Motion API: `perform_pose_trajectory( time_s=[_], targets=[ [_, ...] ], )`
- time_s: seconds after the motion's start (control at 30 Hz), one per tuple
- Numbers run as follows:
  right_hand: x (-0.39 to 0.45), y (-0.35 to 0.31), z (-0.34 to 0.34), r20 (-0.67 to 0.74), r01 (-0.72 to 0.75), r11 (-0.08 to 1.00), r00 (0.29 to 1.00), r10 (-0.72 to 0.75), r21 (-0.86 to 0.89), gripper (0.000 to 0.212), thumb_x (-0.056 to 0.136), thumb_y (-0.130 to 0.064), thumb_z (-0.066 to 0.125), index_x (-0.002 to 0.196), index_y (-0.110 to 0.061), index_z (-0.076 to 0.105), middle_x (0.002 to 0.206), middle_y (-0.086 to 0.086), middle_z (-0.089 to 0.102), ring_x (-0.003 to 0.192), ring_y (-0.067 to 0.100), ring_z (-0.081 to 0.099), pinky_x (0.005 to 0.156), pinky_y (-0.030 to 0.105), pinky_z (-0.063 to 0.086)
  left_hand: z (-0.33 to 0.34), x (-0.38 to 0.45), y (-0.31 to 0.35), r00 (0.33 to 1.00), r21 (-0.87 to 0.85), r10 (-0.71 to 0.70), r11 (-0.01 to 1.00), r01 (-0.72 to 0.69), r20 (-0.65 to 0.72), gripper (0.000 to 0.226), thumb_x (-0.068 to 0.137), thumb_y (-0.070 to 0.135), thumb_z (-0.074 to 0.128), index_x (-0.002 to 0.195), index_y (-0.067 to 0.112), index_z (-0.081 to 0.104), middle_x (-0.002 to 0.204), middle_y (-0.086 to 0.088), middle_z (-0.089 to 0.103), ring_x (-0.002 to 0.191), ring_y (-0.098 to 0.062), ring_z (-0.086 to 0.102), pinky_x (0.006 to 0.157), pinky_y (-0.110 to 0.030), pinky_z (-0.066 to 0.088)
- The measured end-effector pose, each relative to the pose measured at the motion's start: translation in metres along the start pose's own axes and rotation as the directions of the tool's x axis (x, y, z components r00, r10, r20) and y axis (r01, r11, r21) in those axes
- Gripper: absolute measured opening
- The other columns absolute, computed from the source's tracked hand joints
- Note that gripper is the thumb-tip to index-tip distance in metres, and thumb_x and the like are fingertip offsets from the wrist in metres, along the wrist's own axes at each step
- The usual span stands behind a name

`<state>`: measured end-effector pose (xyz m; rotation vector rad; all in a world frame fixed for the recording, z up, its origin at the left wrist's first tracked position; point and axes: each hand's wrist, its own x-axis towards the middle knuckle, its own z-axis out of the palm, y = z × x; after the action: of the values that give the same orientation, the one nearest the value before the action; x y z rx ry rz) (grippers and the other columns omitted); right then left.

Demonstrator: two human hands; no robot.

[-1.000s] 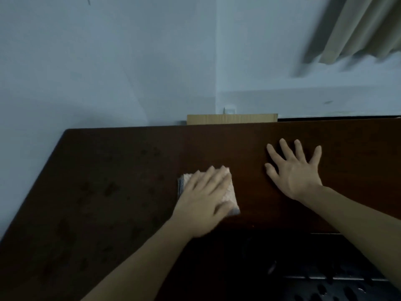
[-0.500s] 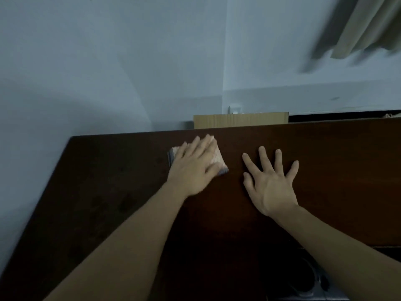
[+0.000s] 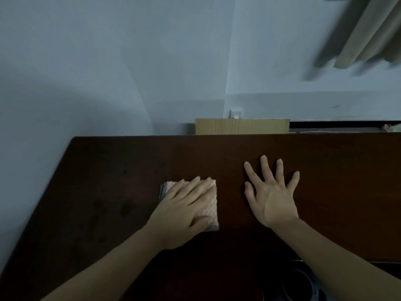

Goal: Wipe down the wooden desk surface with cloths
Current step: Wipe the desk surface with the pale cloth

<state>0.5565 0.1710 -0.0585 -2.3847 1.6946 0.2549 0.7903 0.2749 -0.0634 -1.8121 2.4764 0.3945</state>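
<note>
A dark brown wooden desk [image 3: 112, 170] fills the lower half of the head view. My left hand [image 3: 184, 211] lies flat on a folded pale pink cloth [image 3: 211, 205] with a grey edge, pressing it onto the desk near the middle. Much of the cloth is hidden under the palm and fingers. To the right, my right hand [image 3: 271, 196] rests flat on the bare wood with its fingers spread and nothing in it.
A light blue wall corner rises behind the desk. A cardboard panel [image 3: 242, 126] stands behind the far edge. Beige curtains [image 3: 368, 33] hang at the top right. A dark object [image 3: 303, 281] sits below the near edge at the bottom right. Dull smudges [image 3: 121, 207] mark the wood's left part.
My left hand has pulled the cloth back from the desk's far edge toward me. The right hand stays flat on the wood, sitting slightly further right in view.
</note>
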Motion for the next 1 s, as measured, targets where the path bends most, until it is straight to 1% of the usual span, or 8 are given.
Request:
perform_pose_trajectory(
  time_s=[0.17, 0.3, 0.47, 0.6, 0.7, 0.8, 0.9, 1.0],
  targets=[
    [0.001, 0.000, 0.002, 0.003, -0.003, 1.000, 1.000, 0.003, -0.012, 0.070, 0.092, -0.056, -0.009, 0.160, -0.042, -0.004, 0.170, 0.006, -0.010, 0.153, 0.042, -0.015, 0.116, 0.072, -0.004, -0.014, 0.045, -0.037, 0.992, 0.033, -0.120, 0.992, 0.122, -0.033, 0.068, 0.103, 0.065, 0.012, 0.160, 0.034, -0.010, 0.165, 0.015, -0.021, 0.153, -0.008, -0.018, 0.126, -0.040, -0.006],
    [0.002, 0.001, 0.006, -0.012, -0.003, 1.000, 1.000, 0.003, -0.004, 0.071, 0.091, -0.057, -0.009, 0.160, -0.043, -0.003, 0.170, 0.005, -0.009, 0.153, 0.041, -0.015, 0.116, 0.072, -0.006, -0.028, 0.106, -0.063, 0.967, 0.005, -0.245, 0.969, 0.246, -0.062, 0.069, 0.103, 0.062, 0.014, 0.161, 0.030, -0.007, 0.168, 0.009, -0.013, 0.155, -0.014, -0.009, 0.125, -0.041, -0.005],
    [0.000, 0.000, 0.005, -0.021, 0.009, 1.000, 1.000, -0.009, 0.000, 0.074, 0.088, -0.058, -0.010, 0.160, -0.043, -0.001, 0.170, 0.005, -0.008, 0.153, 0.041, -0.015, 0.115, 0.072, -0.006, -0.028, 0.114, -0.054, 0.947, -0.021, -0.315, 0.949, 0.314, -0.067, 0.069, 0.104, 0.060, 0.014, 0.162, 0.028, -0.005, 0.169, 0.005, -0.011, 0.156, -0.018, -0.007, 0.125, -0.045, -0.005],
    [-0.001, -0.001, 0.002, -0.011, 0.001, 1.000, 1.000, -0.001, -0.005, 0.061, 0.101, -0.053, 0.009, 0.160, -0.041, -0.001, 0.170, 0.005, -0.008, 0.153, 0.041, -0.015, 0.117, 0.072, -0.003, -0.015, 0.043, -0.006, 0.984, -0.060, -0.176, 0.983, 0.174, -0.019, 0.071, 0.099, 0.064, 0.004, 0.161, 0.032, -0.008, 0.168, 0.009, -0.016, 0.155, -0.015, -0.014, 0.126, -0.045, -0.004],
    [-0.001, -0.002, 0.002, -0.013, 0.004, 1.000, 1.000, -0.004, -0.015, 0.061, 0.102, -0.053, 0.010, 0.160, -0.041, -0.001, 0.170, 0.006, -0.008, 0.153, 0.041, -0.014, 0.117, 0.073, -0.002, 0.005, -0.018, 0.022, 0.999, -0.014, -0.049, 0.999, 0.048, -0.017, 0.068, 0.105, 0.062, 0.016, 0.163, 0.030, 0.001, 0.169, 0.011, -0.011, 0.155, -0.012, -0.012, 0.125, -0.040, -0.003],
    [0.000, -0.001, 0.003, -0.011, -0.001, 1.000, 1.000, 0.000, -0.020, 0.061, 0.103, -0.053, 0.011, 0.161, -0.040, -0.002, 0.170, 0.006, -0.008, 0.153, 0.042, -0.013, 0.116, 0.073, -0.001, 0.012, -0.030, 0.012, 1.000, 0.015, -0.030, 0.999, 0.030, 0.001, 0.068, 0.105, 0.062, 0.023, 0.163, 0.032, 0.002, 0.169, 0.013, -0.010, 0.155, -0.011, -0.011, 0.124, -0.037, -0.006],
    [0.001, 0.000, 0.005, -0.028, 0.010, 1.000, 1.000, -0.010, -0.020, 0.061, 0.103, -0.052, 0.011, 0.161, -0.039, 0.000, 0.170, 0.007, -0.007, 0.153, 0.043, -0.012, 0.116, 0.074, 0.000, 0.001, -0.001, -0.013, 0.982, -0.018, -0.183, 0.983, 0.182, -0.045, 0.067, 0.104, 0.062, 0.020, 0.160, 0.037, -0.009, 0.165, 0.017, -0.019, 0.154, -0.010, -0.014, 0.124, -0.037, -0.009],
    [0.002, 0.002, 0.006, -0.030, 0.013, 1.000, 0.999, -0.013, -0.002, 0.060, 0.104, -0.052, 0.012, 0.161, -0.039, 0.000, 0.170, 0.007, -0.008, 0.153, 0.044, -0.013, 0.115, 0.074, -0.003, -0.010, 0.041, -0.038, 0.919, -0.006, -0.386, 0.922, 0.387, -0.073, 0.066, 0.104, 0.059, 0.014, 0.161, 0.033, -0.009, 0.167, 0.011, -0.015, 0.155, -0.015, -0.010, 0.124, -0.041, -0.005]
  ],
)
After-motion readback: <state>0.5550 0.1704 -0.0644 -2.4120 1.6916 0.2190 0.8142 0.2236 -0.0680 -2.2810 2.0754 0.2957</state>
